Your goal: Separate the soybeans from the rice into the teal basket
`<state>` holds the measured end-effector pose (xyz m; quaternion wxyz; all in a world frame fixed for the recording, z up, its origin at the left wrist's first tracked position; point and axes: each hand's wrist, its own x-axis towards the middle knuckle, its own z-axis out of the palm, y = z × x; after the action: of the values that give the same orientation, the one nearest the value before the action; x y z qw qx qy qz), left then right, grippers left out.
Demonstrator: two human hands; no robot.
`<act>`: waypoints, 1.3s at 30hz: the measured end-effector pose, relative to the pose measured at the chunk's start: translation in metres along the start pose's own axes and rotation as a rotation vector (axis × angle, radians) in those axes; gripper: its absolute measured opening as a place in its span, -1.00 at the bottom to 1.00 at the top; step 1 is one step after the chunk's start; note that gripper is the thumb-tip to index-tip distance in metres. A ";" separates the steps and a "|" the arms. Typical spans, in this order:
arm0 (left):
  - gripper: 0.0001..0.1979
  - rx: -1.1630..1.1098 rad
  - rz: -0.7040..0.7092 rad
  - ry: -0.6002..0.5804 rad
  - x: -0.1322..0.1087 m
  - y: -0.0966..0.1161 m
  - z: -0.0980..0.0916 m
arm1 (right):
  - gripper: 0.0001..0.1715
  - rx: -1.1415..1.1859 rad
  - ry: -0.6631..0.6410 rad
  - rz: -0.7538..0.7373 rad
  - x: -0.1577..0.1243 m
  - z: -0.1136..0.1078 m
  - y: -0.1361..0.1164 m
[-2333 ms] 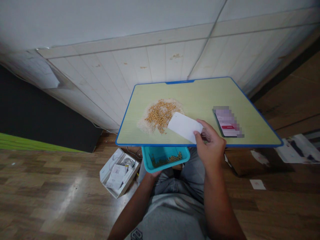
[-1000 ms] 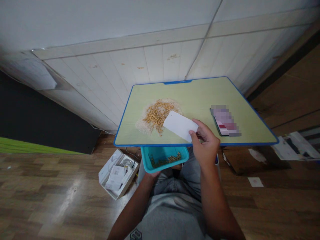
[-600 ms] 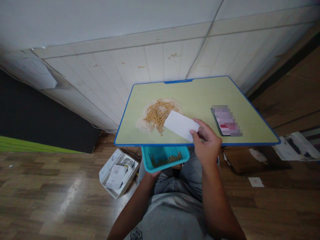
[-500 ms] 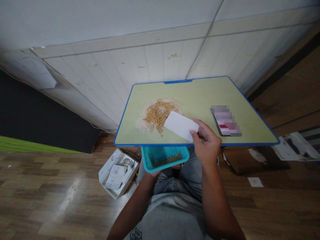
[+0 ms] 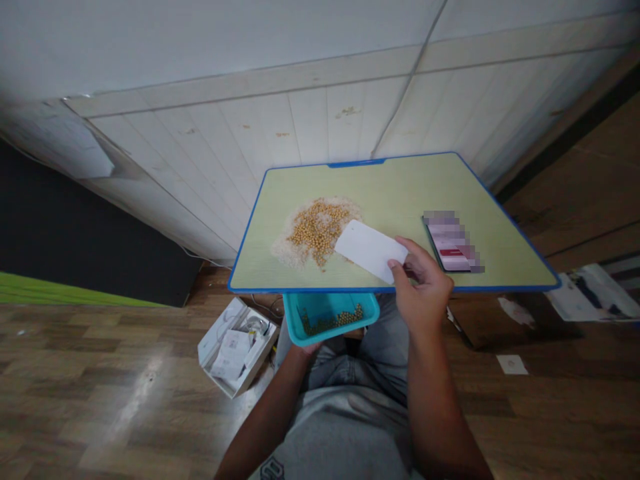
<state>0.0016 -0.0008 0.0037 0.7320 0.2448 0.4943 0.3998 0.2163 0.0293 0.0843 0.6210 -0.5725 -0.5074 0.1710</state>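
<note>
My right hand [image 5: 423,280] pinches a flat white card [image 5: 370,250] between thumb and fingers, over the near part of the table. The card's far end is beside a pile of yellow soybeans [image 5: 313,233] mixed with pale rice-like grains [image 5: 290,255]. Below the table's front edge, my left hand [image 5: 309,347] supports a turquoise plastic tray [image 5: 331,331] from underneath; most of its fingers are hidden by the tray. Inside the tray lie greenish-brown beans or seeds [image 5: 350,315], gathered mostly along the near side and to the right.
A phone [image 5: 453,247] with a blurred screen lies on the right of the blue-edged table [image 5: 400,180]. An open white box [image 5: 235,357] with papers and a cable sits on the floor at left. The panelled wall [image 5: 300,127] stands behind the table.
My right hand has drawn the card a little to the right, away from the pile. The left hand and the tray have stayed almost in place.
</note>
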 end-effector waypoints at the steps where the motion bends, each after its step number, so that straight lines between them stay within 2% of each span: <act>1: 0.04 -0.024 0.012 0.015 -0.001 0.000 0.000 | -0.56 -0.005 0.004 -0.002 0.000 -0.001 0.000; 8: -0.01 -0.113 0.017 0.046 -0.001 -0.002 -0.002 | -0.56 -0.015 -0.019 -0.010 0.001 -0.002 -0.002; 13: -0.07 -0.233 0.014 0.038 0.000 -0.004 -0.003 | -0.57 -0.018 0.016 -0.025 0.001 -0.004 -0.003; 20: -0.07 -0.240 0.013 0.039 0.003 -0.006 -0.005 | -0.58 -0.007 -0.065 -0.016 0.000 -0.004 -0.004; 24: -0.06 -0.181 0.009 0.057 0.005 -0.008 -0.007 | -0.58 -0.002 -0.056 -0.018 0.000 -0.004 -0.003; 32: -0.08 -0.265 0.095 -0.095 0.016 -0.021 -0.017 | -0.57 -0.001 -0.124 -0.014 0.000 -0.004 -0.001; 36: -0.07 -0.249 0.087 -0.090 0.015 -0.016 -0.014 | -0.58 0.019 -0.130 -0.010 0.000 -0.004 -0.002; 39: -0.05 -0.220 0.070 -0.043 0.009 -0.011 -0.008 | -0.57 0.035 -0.135 0.001 -0.001 -0.005 -0.001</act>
<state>-0.0006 0.0002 -0.0124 0.7505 0.1888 0.4227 0.4716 0.2194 0.0261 0.0858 0.5949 -0.5491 -0.5448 0.2186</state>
